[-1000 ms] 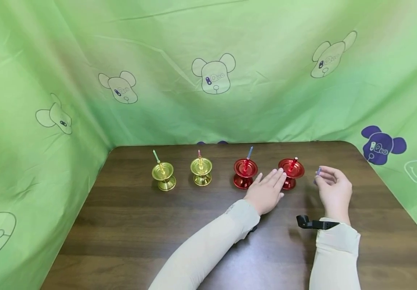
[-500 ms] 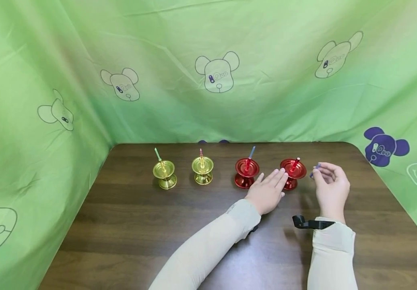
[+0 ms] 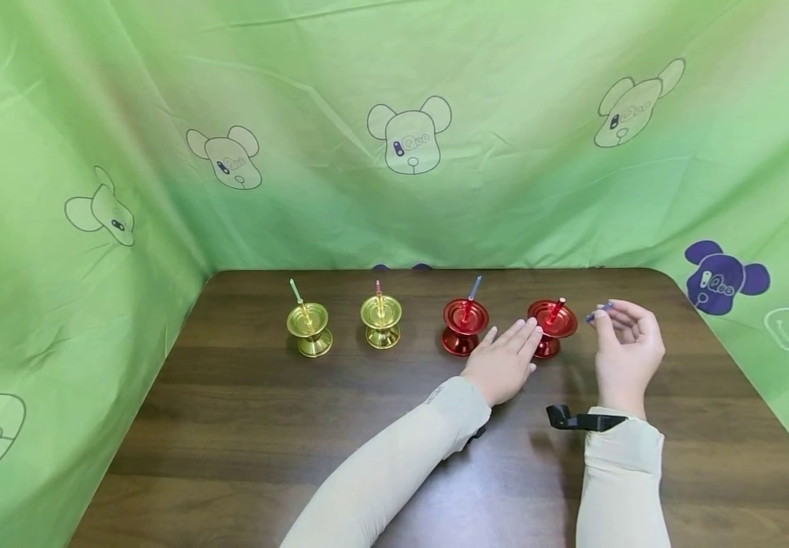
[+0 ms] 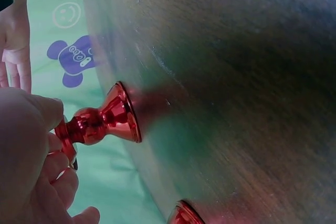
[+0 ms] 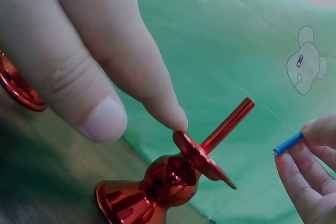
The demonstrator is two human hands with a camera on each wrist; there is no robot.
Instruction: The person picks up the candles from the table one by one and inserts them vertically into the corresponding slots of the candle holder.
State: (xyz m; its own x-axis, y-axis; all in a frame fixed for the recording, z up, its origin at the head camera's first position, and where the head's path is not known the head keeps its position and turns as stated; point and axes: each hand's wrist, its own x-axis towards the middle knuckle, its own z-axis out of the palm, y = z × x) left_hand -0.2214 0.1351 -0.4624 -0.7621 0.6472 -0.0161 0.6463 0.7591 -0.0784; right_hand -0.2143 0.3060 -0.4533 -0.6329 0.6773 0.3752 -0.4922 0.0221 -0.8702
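Note:
My left hand [image 3: 503,359] lies with fingers extended against the rightmost red candle holder [image 3: 554,320]. In the right wrist view a left fingertip touches the rim of its dish; the thumb hangs lower, beside it. A bare red tube [image 5: 227,125] rises from the dish's middle. To the right, in the air, my right hand [image 3: 630,350] pinches a short blue candle [image 5: 288,144] between thumb and finger. That candle is tilted and apart from the tube. Another red holder [image 3: 465,316] with a blue candle [image 3: 474,288] stands just left of my left hand.
Farther left stand two gold candle holders, one with a green candle [image 3: 295,291] and one with a pink candle [image 3: 378,288]. All the holders stand in a row near the far edge of the brown wooden table [image 3: 230,441]. Green printed cloth [image 3: 312,190] surrounds the table.
My right hand has shifted slightly left and farther forward, and the blue candle in it has turned from near upright to a slant. My left hand stays on the holder.

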